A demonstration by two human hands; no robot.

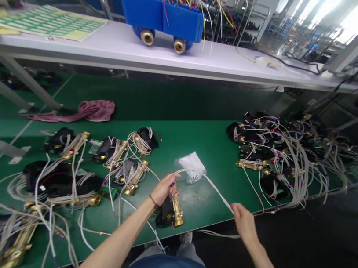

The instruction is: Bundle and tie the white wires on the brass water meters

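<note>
My left hand (pixel 164 188) is closed at the upper end of a brass-and-black meter unit (pixel 176 211) near the table's front edge, pinching the white cable (pixel 216 189) where it leaves the unit. From there the cable arcs to my right hand (pixel 244 222), which is closed on it beyond the table edge. More of the cable (pixel 218 234) hangs below that edge. Just past the left hand lies a white plastic bag (pixel 193 165). The fingers partly cover the top of the unit.
Several meter units with coiled cables (pixel 129 176) lie on the left of the green table (pixel 181 136). A tangled pile of units and cables (pixel 281 161) covers the right. A pink cloth (pixel 97 111) lies behind. The raised shelf (pixel 110 51) carries blue bins (pixel 181 21).
</note>
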